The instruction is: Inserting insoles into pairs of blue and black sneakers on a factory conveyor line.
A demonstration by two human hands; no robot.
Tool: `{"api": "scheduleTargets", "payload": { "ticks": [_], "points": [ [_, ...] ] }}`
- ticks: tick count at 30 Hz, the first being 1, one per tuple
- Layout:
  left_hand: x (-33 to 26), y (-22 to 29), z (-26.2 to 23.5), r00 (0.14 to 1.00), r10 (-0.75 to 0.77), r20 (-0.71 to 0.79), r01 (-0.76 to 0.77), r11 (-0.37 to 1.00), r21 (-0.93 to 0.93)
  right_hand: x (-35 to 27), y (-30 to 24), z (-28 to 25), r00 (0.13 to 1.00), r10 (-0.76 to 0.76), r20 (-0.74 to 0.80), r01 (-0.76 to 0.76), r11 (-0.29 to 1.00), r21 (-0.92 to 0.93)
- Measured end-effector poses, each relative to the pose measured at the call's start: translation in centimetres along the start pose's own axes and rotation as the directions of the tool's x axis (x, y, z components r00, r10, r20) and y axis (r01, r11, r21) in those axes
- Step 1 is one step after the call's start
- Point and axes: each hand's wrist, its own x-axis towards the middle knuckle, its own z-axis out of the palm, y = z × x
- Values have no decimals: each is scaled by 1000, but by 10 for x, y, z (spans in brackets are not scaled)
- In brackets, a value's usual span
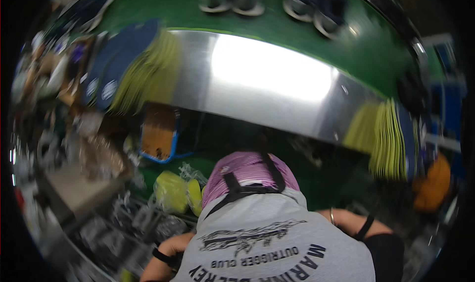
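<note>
- Far left: blurred clutter, with a cardboard box (74,193) below it. No detail readable.
- Upper left: fanned stack of dark blue insoles (111,69), with a stack of yellow insoles (151,76) just beside it on the right.
- Below those: orange panel in a blue frame (158,133), standing roughly upright.
- Lower left: heap of dark packets in clear plastic (148,222). Yellow wrapped bundles (173,190) sit just above and to the right of it.
- Left hand (177,242): enters from the lower edge with a black band at the wrist and lies right at the edge of the dark packets. Fingers are tucked against the grey printed T-shirt (277,247), so I can't tell the grip or whether there is contact.
- Centre: pink striped cloth (247,169) crossed by black straps, at the top of the shirt.
- Above centre: wide shiny metal sheet (267,79) with strong glare. Behind it is a green surface (173,9) carrying dark shoes (230,0).
- Right hand (324,214): mostly hidden behind the shirt. Only the wrist with a thin bracelet shows, so I can't tell if it is open or closed. It is well apart from the dark packets.
- Right: upright stack of yellow-green insoles (386,138), with a blurred orange object (433,183) just beyond it.
</note>
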Motion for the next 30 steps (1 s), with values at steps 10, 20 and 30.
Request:
{"api": "scheduleTargets", "payload": {
  "ticks": [10, 20, 30],
  "points": [
    [-23, 40, -45, 988, -39, -148, 118, 807, 578, 45, 1, 161, 985, 88, -147, -32, 937, 347],
    [28, 149, -7, 995, -51, -91, 99, 187, 977, 24, 53, 151, 182, 476, -861, 577, 657, 485],
    [120, 271, 116, 871, 488, -53, -73, 236, 969, 1, 82, 119, -172, 295, -940, 444, 875, 193]
  ]
}}
